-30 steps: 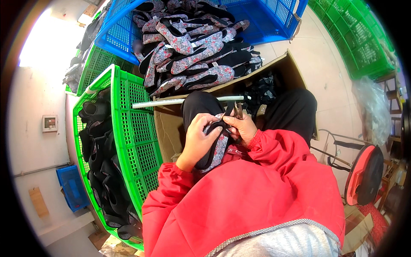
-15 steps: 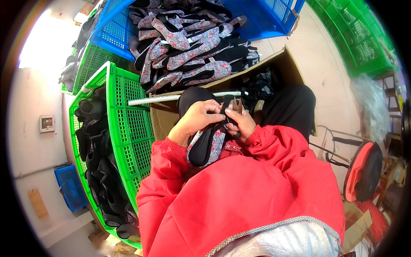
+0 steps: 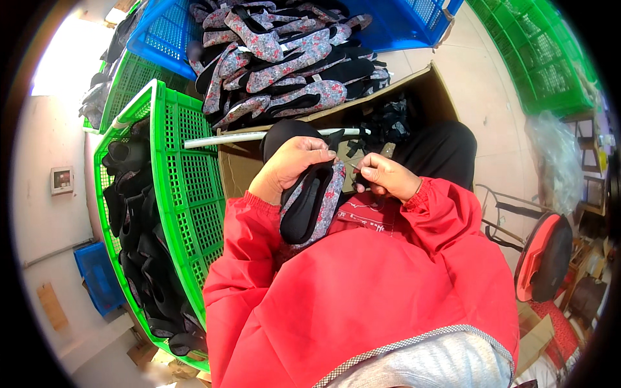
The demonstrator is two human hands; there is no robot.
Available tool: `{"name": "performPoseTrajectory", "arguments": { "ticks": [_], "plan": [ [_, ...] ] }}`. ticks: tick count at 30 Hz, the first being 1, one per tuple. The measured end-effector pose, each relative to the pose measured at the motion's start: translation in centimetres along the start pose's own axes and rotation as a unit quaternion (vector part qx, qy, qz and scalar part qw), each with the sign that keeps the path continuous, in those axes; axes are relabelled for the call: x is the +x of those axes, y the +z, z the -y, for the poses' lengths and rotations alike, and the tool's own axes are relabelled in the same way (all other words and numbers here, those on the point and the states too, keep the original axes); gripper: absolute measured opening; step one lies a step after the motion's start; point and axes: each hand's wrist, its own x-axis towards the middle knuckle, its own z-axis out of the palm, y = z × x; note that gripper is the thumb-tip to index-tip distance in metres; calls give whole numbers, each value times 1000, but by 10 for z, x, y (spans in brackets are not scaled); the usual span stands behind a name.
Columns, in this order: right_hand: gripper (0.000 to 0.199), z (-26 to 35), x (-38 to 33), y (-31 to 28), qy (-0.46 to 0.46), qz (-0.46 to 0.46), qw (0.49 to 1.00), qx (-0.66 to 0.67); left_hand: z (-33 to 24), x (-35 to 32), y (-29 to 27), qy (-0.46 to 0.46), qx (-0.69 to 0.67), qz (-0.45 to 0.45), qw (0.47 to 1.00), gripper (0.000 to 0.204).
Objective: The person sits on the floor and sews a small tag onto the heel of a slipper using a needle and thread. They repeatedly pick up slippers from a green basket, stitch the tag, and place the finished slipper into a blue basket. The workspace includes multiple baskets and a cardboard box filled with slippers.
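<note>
Over my lap, my left hand grips a cloth shoe at one end, thumb on top. The shoe has a grey floral print with red flowers and a black lining, and its opening faces up. A short black strip sticks up past my left fingers. Just right of the shoe, my right hand is closed around thread snips. Only a thin bit of the blades shows; the rest is hidden by the fingers. The hands are apart.
Ahead, a blue crate holds a pile of floral shoes. A cardboard box with black scraps stands before my knees, a white tube across it. On the left, a green crate holds black shoes. A round stool stands right.
My right hand has moved right, away from the shoe and my left hand, and turned so the snips' blades no longer point up. My left hand keeps its hold on the shoe.
</note>
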Motion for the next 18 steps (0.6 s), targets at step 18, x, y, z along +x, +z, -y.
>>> {"name": "performPoseTrajectory", "arguments": {
  "ticks": [18],
  "plan": [
    [27, 28, 24, 14, 54, 29, 996, -69, -7, 4, 5, -44, -8, -17, 999, 10]
  ]
}}
